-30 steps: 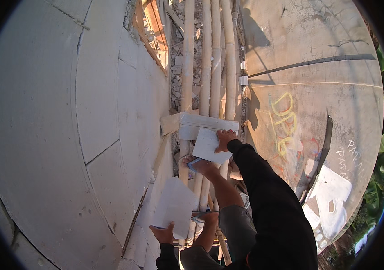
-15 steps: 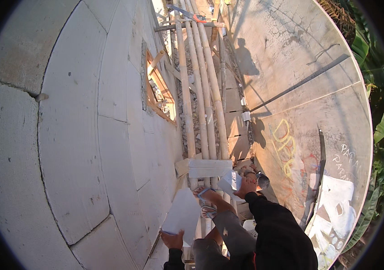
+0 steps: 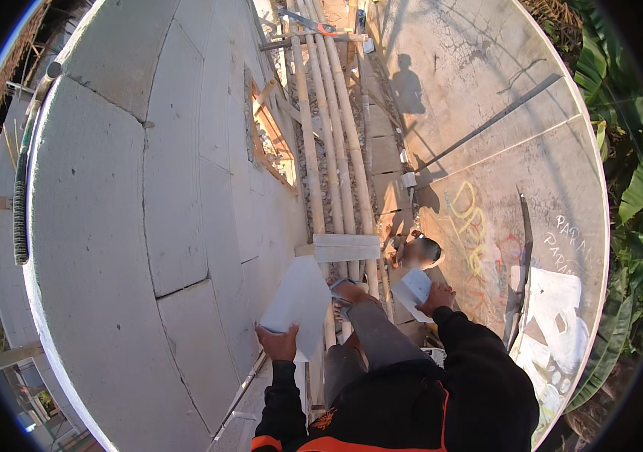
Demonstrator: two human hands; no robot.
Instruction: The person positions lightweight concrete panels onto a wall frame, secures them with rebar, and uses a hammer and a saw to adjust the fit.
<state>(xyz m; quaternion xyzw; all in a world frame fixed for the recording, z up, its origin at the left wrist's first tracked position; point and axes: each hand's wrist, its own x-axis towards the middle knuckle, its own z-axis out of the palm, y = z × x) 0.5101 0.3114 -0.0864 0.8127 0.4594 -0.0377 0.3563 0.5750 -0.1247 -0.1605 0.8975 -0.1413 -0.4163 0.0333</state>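
My left hand [image 3: 278, 343] is closed on the lower end of a large white lightweight concrete block [image 3: 299, 298], held tilted beside the block wall. Out to the right, my right hand [image 3: 437, 298] grips a smaller light-coloured block piece [image 3: 413, 290] by its right edge. Between and beyond my hands, another white concrete block [image 3: 347, 247] lies crosswise on the bamboo poles [image 3: 342, 181]. My sandalled feet [image 3: 345, 292] stand on the poles just this side of it.
A wall of large pale blocks [image 3: 186, 188] rises at my left, with a wooden-framed opening [image 3: 270, 139]. A saw [image 3: 314, 24] rests across the poles at the far end. Below, near my right hand, is another person [image 3: 419, 252]. A stained wall [image 3: 502, 158] runs along the right.
Both hands have risen slightly with their blocks, the right one also moving right. My view has shifted, showing the left wall's top edge. The person below shows more clearly.
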